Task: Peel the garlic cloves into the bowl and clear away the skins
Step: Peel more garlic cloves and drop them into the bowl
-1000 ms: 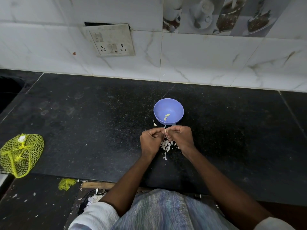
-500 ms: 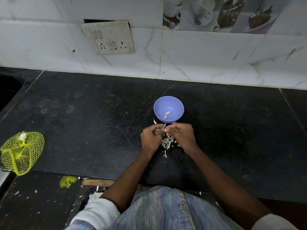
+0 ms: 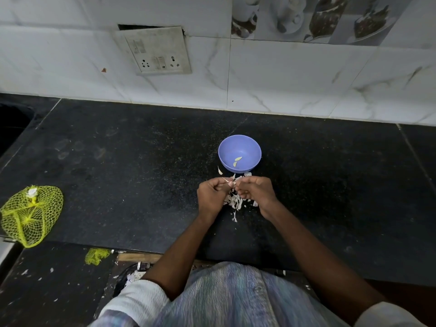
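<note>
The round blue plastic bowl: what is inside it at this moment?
Inside the round blue plastic bowl lie two small pale garlic pieces. Its near inner wall is hidden by the rim.

Home kitchen: black stone counter (image 3: pixel 141 175), tiled backsplash (image 3: pixel 295 76).

The bowl (image 3: pixel 239 147) past the fingers is light purple-blue, with two pale yellow cloves (image 3: pixel 236 161) in it. The skins (image 3: pixel 235 201) under the fingers are white. The counter (image 3: pixel 132 161) is black with tiny pale specks. The net bag (image 3: pixel 30 214) far left is bright yellow. The wall (image 3: pixel 295 79) is white with grey streaks.
</note>
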